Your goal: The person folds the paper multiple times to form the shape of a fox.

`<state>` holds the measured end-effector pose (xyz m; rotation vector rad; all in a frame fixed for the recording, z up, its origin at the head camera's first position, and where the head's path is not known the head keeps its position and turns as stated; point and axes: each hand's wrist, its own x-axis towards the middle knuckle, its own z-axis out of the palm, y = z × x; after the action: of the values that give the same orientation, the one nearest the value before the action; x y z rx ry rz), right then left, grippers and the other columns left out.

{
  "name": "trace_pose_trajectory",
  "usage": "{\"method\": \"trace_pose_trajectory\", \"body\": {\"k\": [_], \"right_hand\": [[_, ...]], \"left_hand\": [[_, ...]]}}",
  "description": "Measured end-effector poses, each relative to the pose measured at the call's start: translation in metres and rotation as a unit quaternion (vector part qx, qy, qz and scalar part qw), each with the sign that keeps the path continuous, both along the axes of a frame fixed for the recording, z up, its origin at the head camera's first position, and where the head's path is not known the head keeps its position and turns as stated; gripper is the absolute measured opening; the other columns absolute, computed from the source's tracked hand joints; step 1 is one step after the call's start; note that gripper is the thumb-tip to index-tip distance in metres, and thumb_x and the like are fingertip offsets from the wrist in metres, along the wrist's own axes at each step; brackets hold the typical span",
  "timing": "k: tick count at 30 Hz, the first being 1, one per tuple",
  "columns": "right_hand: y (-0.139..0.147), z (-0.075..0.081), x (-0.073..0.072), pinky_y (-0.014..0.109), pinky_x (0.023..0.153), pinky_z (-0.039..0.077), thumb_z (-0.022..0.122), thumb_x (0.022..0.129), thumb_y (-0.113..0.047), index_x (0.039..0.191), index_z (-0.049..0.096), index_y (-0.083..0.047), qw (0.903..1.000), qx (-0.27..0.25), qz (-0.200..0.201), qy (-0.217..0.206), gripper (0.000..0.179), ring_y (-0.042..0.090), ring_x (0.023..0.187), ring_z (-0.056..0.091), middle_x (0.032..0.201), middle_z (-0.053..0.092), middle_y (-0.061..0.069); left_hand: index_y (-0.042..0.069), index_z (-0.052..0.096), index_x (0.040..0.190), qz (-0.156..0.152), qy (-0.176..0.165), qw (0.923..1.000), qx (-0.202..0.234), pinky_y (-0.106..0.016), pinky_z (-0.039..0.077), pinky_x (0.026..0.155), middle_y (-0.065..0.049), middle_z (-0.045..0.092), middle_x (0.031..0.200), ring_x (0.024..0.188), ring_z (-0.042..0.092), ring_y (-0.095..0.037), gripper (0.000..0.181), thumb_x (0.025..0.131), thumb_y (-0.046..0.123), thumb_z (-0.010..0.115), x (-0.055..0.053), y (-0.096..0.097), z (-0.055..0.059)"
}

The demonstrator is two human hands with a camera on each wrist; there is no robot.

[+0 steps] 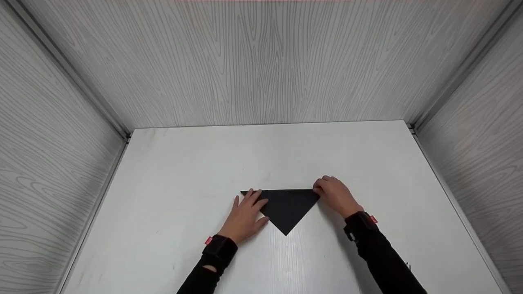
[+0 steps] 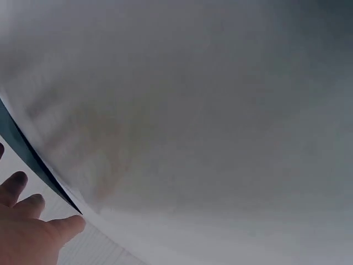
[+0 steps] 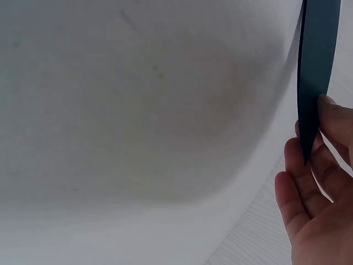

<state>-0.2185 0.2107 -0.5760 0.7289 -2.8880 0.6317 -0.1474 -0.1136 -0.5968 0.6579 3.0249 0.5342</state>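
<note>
A black sheet of paper [image 1: 289, 206], folded into a triangle, lies on the white table with its long edge at the far side and a point toward me. My left hand [image 1: 245, 218] rests spread on its left part, fingertips over the paper near the long edge. At the right corner, my right hand [image 1: 337, 196] pinches the paper between thumb and fingers. The right wrist view shows the paper's narrow tip [image 3: 314, 110] between that thumb and the fingers. In the left wrist view the paper [image 2: 33, 160] appears as a thin dark strip beyond the left fingers.
The white tabletop [image 1: 184, 163] spreads around the paper. A grey wood-grain panel [image 1: 261, 61] stands along its back edge, with similar panels at left [image 1: 49, 163] and right [image 1: 478, 122]. Black bands [image 1: 220, 250] circle both wrists.
</note>
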Motion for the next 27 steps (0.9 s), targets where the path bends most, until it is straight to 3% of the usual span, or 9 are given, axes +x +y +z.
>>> {"method": "trace_pose_trajectory", "body": {"k": [7, 11, 17, 27], "right_hand": [[-0.001, -0.005, -0.009, 0.045, 0.085, 0.055, 0.07, 0.1, -0.009, 0.102, 0.074, -0.005, 0.9992, 0.001, -0.021, -0.033, 0.006, 0.027, 0.09, 0.064, 0.095, 0.069, 0.011], [-0.002, -0.008, -0.013, 0.046, 0.085, 0.054, 0.07, 0.1, -0.008, 0.102, 0.075, -0.004, 0.999, -0.005, -0.028, -0.034, 0.006, 0.029, 0.09, 0.063, 0.095, 0.068, 0.012], [-0.002, -0.011, -0.021, 0.046, 0.083, 0.053, 0.071, 0.098, -0.005, 0.1, 0.074, -0.002, 0.9993, -0.018, -0.025, -0.018, 0.005, 0.029, 0.088, 0.061, 0.094, 0.066, 0.014], [-0.002, -0.012, -0.029, 0.045, 0.085, 0.051, 0.071, 0.099, -0.007, 0.099, 0.071, -0.002, 0.9989, -0.021, -0.018, -0.038, 0.004, 0.03, 0.09, 0.059, 0.094, 0.064, 0.014]], "left_hand": [[0.025, 0.051, 0.157, -0.007, -0.057, 0.9983, -0.004, -0.078, 0.026, 0.121, -0.01, 0.033, 0.174, 0.164, 0.024, -0.041, 0.064, 0.101, 0.055, 0.063, -0.003, 0.007, 0.001], [0.029, 0.048, 0.159, -0.005, -0.073, 0.9972, -0.016, -0.079, 0.024, 0.121, -0.008, 0.03, 0.175, 0.164, 0.022, -0.041, 0.068, 0.1, 0.058, 0.063, -0.007, 0.01, 0.005], [0.03, 0.049, 0.159, 0.001, -0.074, 0.9967, -0.034, -0.08, 0.024, 0.121, -0.01, 0.031, 0.175, 0.163, 0.024, -0.043, 0.069, 0.098, 0.059, 0.065, -0.012, 0.015, 0.01], [0.032, 0.046, 0.16, 0.001, -0.081, 0.9958, -0.043, -0.081, 0.023, 0.119, -0.014, 0.027, 0.175, 0.163, 0.025, -0.042, 0.073, 0.097, 0.061, 0.065, -0.018, 0.016, 0.008]]}}
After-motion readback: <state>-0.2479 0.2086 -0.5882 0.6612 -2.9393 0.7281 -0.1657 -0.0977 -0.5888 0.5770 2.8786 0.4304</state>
